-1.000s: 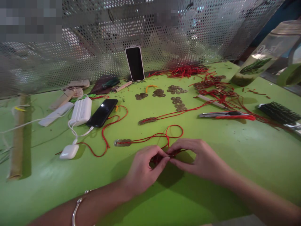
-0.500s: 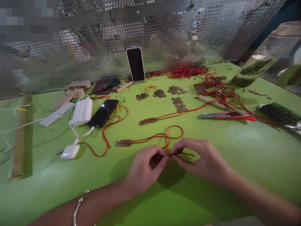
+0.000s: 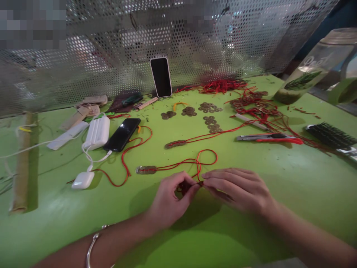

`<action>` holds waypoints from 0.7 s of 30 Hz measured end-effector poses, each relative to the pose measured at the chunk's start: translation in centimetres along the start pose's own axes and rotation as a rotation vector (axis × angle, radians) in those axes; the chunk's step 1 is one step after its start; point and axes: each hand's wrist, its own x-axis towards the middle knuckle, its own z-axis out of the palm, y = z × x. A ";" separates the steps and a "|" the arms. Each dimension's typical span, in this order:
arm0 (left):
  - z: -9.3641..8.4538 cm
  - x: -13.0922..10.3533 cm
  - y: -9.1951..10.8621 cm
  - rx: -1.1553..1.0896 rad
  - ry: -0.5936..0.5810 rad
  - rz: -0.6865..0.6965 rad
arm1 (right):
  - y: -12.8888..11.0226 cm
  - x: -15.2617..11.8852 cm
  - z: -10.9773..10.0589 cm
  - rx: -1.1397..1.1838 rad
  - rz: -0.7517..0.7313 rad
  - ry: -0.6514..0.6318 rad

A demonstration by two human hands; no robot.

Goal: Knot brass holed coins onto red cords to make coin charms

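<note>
My left hand point(image 3: 175, 199) pinches a red cord point(image 3: 199, 169) between thumb and forefinger, with more dark red cord bunched inside the curled fingers. Meeting it from the right, my right hand point(image 3: 240, 188) has thumb and fingertips closed on the same cord, and its other fingers lie forward over the spot. From the pinch the cord loops away on the table. Just beyond my left hand lies a row of overlapping coins point(image 3: 147, 170) threaded on red cord. A second threaded coin row point(image 3: 175, 144) rests farther back, its cords trailing right.
Piles of loose coins point(image 3: 206, 107) lie mid-table. To the right are a box cutter point(image 3: 269, 138), a black brush point(image 3: 331, 136) and a jug point(image 3: 302, 76). A phone point(image 3: 161, 77) leans on the mesh. Left are a power bank point(image 3: 97, 132), black phone point(image 3: 122, 134), earbud case point(image 3: 83, 179) and bamboo piece point(image 3: 23, 167).
My right hand has turned over, its fingers now flatter and covering the cord end that stuck out to the right. My left hand keeps its pinch in the same place.
</note>
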 end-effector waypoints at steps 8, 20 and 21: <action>-0.1 0.0 -0.2 -0.077 0.017 -0.012 | -0.2 0.4 0.1 0.001 0.039 -0.004; -0.5 0.0 0.2 -0.168 0.125 -0.092 | 0.7 1.3 -1.2 0.655 0.748 -0.108; -0.5 0.1 0.1 -0.174 0.132 -0.098 | 0.9 1.2 -1.2 0.734 0.789 -0.105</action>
